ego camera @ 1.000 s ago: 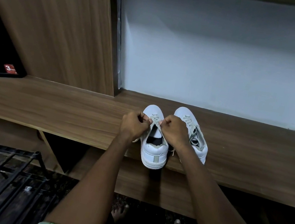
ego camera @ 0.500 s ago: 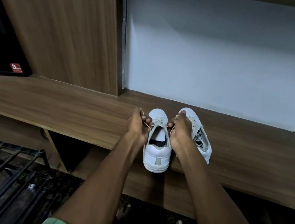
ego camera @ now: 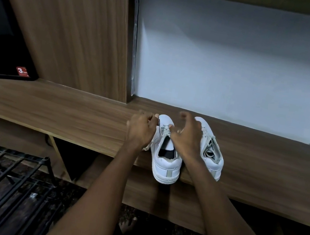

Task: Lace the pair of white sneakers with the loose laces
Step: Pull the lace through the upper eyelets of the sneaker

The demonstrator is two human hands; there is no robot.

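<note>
Left hand [ego camera: 141, 130] covers the near sneaker's [ego camera: 165, 160] left flank, so the lace end in its curled fingers barely shows; right hand [ego camera: 187, 138], fingers motion-blurred, hides the far sneaker's [ego camera: 213, 158] inner side; beyond the near sneaker's left, black screen [ego camera: 0, 46] cut by frame edge; red sticker [ego camera: 22, 71] unreadable.

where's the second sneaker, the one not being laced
In the head view the second sneaker sits on the wooden shelf, right of the sneaker being laced and touching it, partly hidden behind the right hand.
</note>
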